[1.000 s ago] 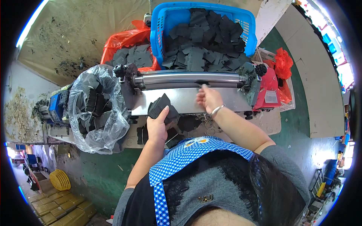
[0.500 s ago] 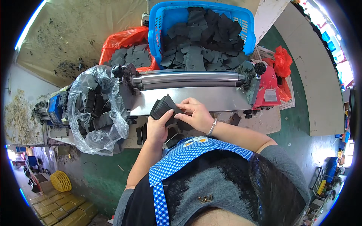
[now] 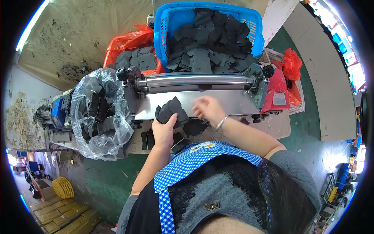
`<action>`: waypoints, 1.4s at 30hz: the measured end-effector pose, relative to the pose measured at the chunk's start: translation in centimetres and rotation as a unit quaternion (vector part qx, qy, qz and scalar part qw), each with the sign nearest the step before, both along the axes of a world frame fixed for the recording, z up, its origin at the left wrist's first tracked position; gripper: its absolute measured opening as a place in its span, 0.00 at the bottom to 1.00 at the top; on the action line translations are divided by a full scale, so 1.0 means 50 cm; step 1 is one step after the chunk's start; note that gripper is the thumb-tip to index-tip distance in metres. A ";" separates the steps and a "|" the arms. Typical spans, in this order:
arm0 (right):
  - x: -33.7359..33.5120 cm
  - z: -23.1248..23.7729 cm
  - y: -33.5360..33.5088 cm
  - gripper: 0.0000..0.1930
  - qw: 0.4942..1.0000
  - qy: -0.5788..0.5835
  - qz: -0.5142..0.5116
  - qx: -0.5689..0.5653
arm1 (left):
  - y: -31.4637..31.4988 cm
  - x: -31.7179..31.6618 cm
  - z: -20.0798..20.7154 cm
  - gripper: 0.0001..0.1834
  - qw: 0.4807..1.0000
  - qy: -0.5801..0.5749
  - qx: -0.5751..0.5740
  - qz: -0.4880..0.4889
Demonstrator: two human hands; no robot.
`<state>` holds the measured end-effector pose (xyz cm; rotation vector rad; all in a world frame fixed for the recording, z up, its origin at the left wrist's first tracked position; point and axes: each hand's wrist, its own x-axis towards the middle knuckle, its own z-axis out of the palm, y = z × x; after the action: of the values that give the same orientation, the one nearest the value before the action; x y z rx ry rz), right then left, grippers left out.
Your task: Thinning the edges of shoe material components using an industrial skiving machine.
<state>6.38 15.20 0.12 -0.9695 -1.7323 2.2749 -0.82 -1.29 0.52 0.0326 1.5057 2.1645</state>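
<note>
At the far left of my head view, a yellow basket (image 3: 62, 188) sits low, near floor level. Next comes a clear plastic bag (image 3: 91, 146) containing black bundles (image 3: 100, 107), beside the left end of the roller machine (image 3: 194, 81). Behind that end, an open red plastic bag (image 3: 126, 39) holds flat black pieces.

My left hand (image 3: 163, 130) is the loaded grip: fingers and thumb are clamped on a fanned stack of black pieces (image 3: 170, 111), raised at the front edge of the metal plate (image 3: 156, 102). Behind the rollers, a blue basket (image 3: 159, 23) carries a heap of similar pieces. One black piece (image 3: 205, 87) lies at the roller, near mid-length.

My right hand (image 3: 209, 111) is over the plate, to the right of the stack and apart from it; this grip is released, fingers loosely curled (motion blur softens the fingertips). A silver bracelet (image 3: 221, 122) encircles its wrist. Farther right, a red housing (image 3: 277, 91) closes the machine's end above the counter (image 3: 274, 126).
</note>
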 end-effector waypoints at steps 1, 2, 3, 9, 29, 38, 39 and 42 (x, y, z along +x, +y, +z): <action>0.012 0.006 -0.027 0.11 0.990 0.049 0.085 0.105 | 0.003 0.003 0.001 0.16 1.000 0.000 0.000 -0.001; 0.019 0.019 -0.051 0.12 0.959 0.097 0.169 0.207 | 0.004 0.007 0.004 0.15 1.000 -0.011 0.001 -0.009; 0.022 0.037 -0.063 0.13 0.955 0.054 0.161 0.242 | 0.004 0.008 0.007 0.15 1.000 -0.022 0.001 -0.018; 0.017 0.024 -0.040 0.13 0.993 0.011 0.109 0.038 | 0.003 -0.001 0.015 0.15 0.995 -0.075 0.048 -0.037; 0.018 0.027 -0.022 0.09 0.999 -0.023 0.035 -0.006 | 0.009 0.004 0.013 0.16 1.000 0.016 0.011 0.008; 0.013 0.018 -0.029 0.10 0.976 0.035 0.060 0.206 | 0.009 -0.008 0.004 0.18 0.999 -0.002 0.035 0.009; 0.017 0.008 -0.002 0.10 0.997 -0.029 0.032 0.069 | 0.000 -0.013 0.008 0.17 0.998 -0.030 0.049 0.023; 0.015 -0.013 0.057 0.11 0.981 -0.119 -0.051 -0.147 | -0.009 -0.015 0.024 0.17 0.994 -0.075 0.080 0.027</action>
<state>7.12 18.06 -0.54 -1.4028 -1.4032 2.4790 -1.56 -1.76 1.70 -0.1148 1.2618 2.2728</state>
